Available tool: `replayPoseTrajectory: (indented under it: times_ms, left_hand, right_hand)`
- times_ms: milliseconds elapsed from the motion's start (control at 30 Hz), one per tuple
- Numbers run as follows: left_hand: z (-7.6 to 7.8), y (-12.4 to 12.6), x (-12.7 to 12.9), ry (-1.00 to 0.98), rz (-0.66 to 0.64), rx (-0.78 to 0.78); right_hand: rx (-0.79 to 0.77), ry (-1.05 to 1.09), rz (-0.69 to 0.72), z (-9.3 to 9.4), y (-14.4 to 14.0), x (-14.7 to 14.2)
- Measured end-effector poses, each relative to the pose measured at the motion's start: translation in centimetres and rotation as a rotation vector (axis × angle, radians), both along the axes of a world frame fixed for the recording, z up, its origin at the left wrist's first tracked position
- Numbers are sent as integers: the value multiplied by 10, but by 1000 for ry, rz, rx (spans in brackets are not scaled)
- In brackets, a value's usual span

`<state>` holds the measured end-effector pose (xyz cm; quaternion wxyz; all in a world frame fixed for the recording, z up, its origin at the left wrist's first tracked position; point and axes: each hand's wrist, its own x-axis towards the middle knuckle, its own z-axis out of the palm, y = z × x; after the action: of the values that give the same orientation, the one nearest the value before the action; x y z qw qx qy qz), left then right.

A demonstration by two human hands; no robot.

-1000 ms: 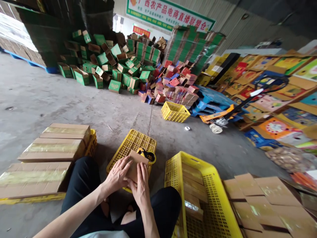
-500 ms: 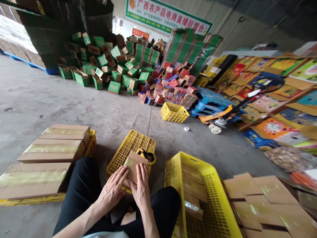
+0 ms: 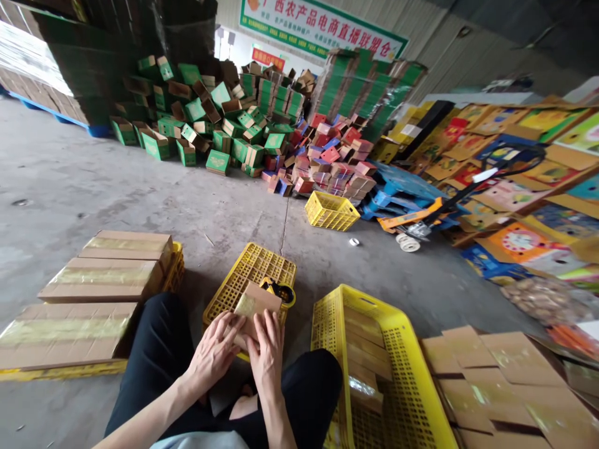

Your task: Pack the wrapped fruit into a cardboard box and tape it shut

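Observation:
A small cardboard box [image 3: 250, 302] with clear yellowish tape on its top rests on an upturned yellow crate [image 3: 234, 277] between my knees. My left hand [image 3: 218, 349] holds the box's near left side, its fingers bent over the edge. On the near right part of the box lies my right hand [image 3: 266, 352], fingers curved over the top and thumb pointing toward the other hand. Just beyond the box, a yellow and black tape dispenser [image 3: 279, 290] sits on the crate. The box's underside and some fingertips are hidden.
At my right stands a yellow crate [image 3: 407, 349] holding several small boxes, with flat cardboard pieces [image 3: 505, 386] beyond it. Larger taped boxes [image 3: 100, 280] are at my left. Farther off are a yellow basket [image 3: 332, 212], a pallet jack [image 3: 416, 218] and piled green cartons [image 3: 218, 162].
The fingers of both hands are bent a little more on the box. The box stays in place on the crate, and the view has shifted slightly.

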<state>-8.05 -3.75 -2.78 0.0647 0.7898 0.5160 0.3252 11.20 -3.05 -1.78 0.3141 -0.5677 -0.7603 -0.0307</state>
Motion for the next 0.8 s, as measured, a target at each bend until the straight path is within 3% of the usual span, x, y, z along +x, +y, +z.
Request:
replayPoseTrajectory:
  times_ms: [433,800]
  left_hand:
    - [-11,3,3,136,-35,62]
    - [10,15,10,203,-46,134]
  right_hand:
    - [-16,135,43,-3,0,0]
    - [-25,145,63,-7,7,0]
